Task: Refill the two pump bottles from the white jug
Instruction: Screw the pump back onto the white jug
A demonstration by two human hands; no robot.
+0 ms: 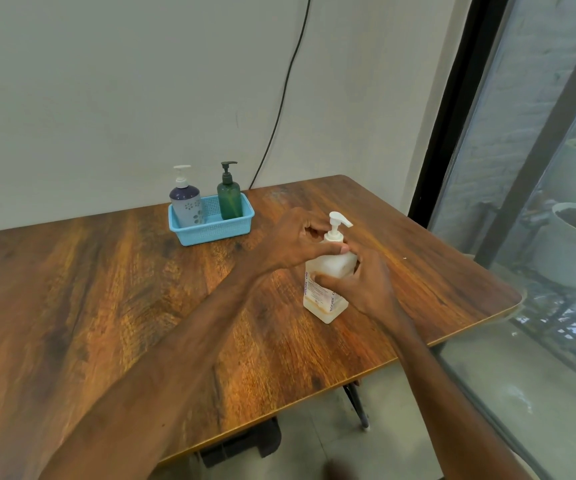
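We find the white jug [318, 299] standing upright on the wooden table [106, 289], toward the table's 3 o'clock edge. It is a square-sided, translucent plastic container fitted with a white pump head [337, 221]. The left hand [297, 239] has its fingers curled round the neck just under the pump, thumb laid across the jug's shoulder. The right hand [362, 287] clasps the body from the 3 o'clock side, thumb on the near face and fingers wrapped behind, where we cannot see their tips.

The two receiving bottles, a purple floral pump bottle [186, 202] and a green pump bottle [230, 199], stand upright in a blue perforated basket [210, 232] at 11 o'clock from the jug, well apart from it, pumps fitted.

Handling assessment: we judge the walls stiff enough to take a firm grip but liable to flex if squeezed hard. Flat faces give good purchase; any soap film would make them slippery. The fill level cannot be read with confidence, so weight is uncertain. We advise steadying the body at mid-height while turning the collar, not the spout, and supporting the base when tilting to pour
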